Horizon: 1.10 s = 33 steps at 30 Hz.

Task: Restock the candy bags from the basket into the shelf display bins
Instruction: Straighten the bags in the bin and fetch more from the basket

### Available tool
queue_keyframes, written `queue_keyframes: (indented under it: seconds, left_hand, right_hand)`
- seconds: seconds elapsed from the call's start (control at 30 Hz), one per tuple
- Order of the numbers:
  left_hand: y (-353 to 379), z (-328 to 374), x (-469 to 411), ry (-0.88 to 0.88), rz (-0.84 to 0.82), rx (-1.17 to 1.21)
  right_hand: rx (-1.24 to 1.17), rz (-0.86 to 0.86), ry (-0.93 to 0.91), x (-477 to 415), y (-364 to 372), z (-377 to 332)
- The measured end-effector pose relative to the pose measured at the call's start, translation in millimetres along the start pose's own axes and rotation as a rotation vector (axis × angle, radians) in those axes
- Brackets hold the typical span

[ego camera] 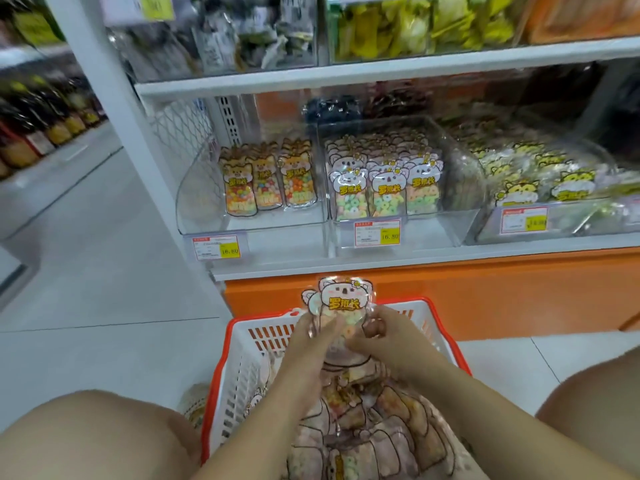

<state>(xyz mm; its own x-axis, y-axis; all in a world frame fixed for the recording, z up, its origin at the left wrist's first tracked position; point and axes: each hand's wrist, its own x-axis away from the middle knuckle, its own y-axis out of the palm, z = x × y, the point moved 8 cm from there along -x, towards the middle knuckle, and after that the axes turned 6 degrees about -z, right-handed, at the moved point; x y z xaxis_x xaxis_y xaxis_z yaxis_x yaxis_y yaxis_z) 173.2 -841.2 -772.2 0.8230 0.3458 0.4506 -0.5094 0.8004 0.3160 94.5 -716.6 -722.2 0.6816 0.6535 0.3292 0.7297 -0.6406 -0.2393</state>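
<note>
Both my hands hold a small stack of koala-print candy bags [341,299] upright above the basket. My left hand [317,336] grips the stack's left side and my right hand [381,332] its right side. The white basket with an orange rim [239,355] sits on the floor between my knees, with several more candy bags [367,431] lying in it. On the shelf, the left clear bin [204,209] holds brown bear-print bags [266,183] at its back. The middle bin [453,220] is packed with koala bags [384,174]. A right bin [491,223] holds yellow tiger-print bags [540,178].
Price tags [216,247] hang on the bin fronts. An orange base panel [485,292] runs under the shelf, just behind the basket. A white upright post [138,150] stands at the shelf's left end. Grey tiled aisle floor [86,271] stretches left, with bottles on a far shelf.
</note>
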Motion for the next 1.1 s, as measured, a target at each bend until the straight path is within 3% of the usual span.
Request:
queue_keyframes:
  seconds: [0.23, 0.47, 0.67, 0.83, 0.93, 1.1]
  left_hand:
    - [35.9, 81.3, 14.0, 0.288, -0.147, -0.217]
    - [79.6, 147.8, 12.4, 0.485, -0.227, -0.476]
    - [109.0, 211.9, 0.1, 0.611, -0.181, -0.587]
    - [127.4, 245.6, -30.3, 0.634, -0.174, -0.702]
    - [127.9, 256.7, -54.9, 0.607, -0.087, -0.930]
    - [109.6, 266.0, -87.9, 0.557, 0.305, -1.564]
  right_hand:
    - [0.123, -0.023, -0.266, 17.6, -40.2, -84.3]
    - [0.119, 0.000, -0.361, 1.0, -85.9, -130.3]
    - [0.210, 0.219, -0.424, -20.5, -130.4, -167.0]
    - [0.115, 0.048, -0.466, -52.0, -138.1, -186.7]
    - [0.177, 0.141, -0.411, -80.3, -148.7, -182.0]
    - [0.358, 0.186, -0.310, -127.1, -143.2, -159.2]
